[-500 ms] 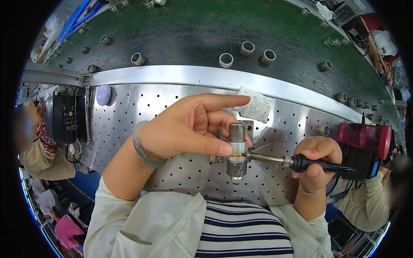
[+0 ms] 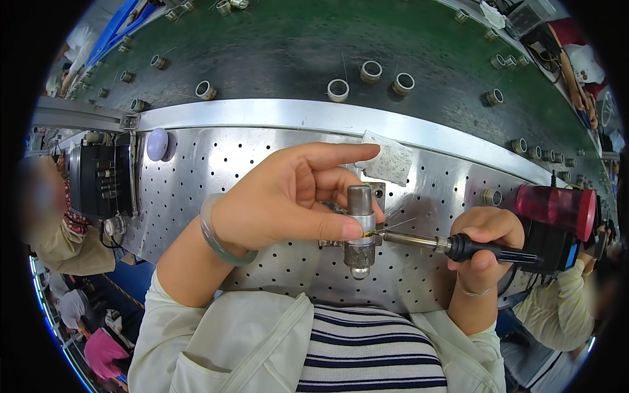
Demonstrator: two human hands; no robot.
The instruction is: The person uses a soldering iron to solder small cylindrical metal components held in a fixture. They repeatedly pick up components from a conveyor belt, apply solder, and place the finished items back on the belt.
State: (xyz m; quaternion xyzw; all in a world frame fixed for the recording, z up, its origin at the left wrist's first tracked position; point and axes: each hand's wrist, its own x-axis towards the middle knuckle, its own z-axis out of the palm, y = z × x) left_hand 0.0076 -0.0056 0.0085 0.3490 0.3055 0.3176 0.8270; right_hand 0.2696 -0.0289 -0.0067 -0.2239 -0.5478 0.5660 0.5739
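My left hand [image 2: 278,196] pinches a silvery metal ring [image 2: 367,223] between thumb and fingers, with the index finger stretched out. This ring sits around an upright dark metal post [image 2: 360,200] with a rounded, shiny lower end. A yellowish band shows on the ring beside the thumb. In my right hand [image 2: 488,239] is a soldering iron [image 2: 468,249], gripped by its black handle. Its tip points left and is at the ring's right side, touching or very close. Thin wires stick out near the tip. My left fingertips are partly hidden behind the post.
Perforated metal worktop [image 2: 275,272] lies beneath my hands. Beyond its metal rail [image 2: 262,116], a green belt [image 2: 275,52] carries several metal rings. A stained pad [image 2: 390,160] lies behind the post, a lilac oval object [image 2: 157,144] at left, a red translucent container [image 2: 553,209] at right. Other people sit at both sides.
The rings on the belt have shifted slightly left. My left thumb has slid a little to the right over the ring. Thin wires now show by the iron's tip, which stays at the ring.
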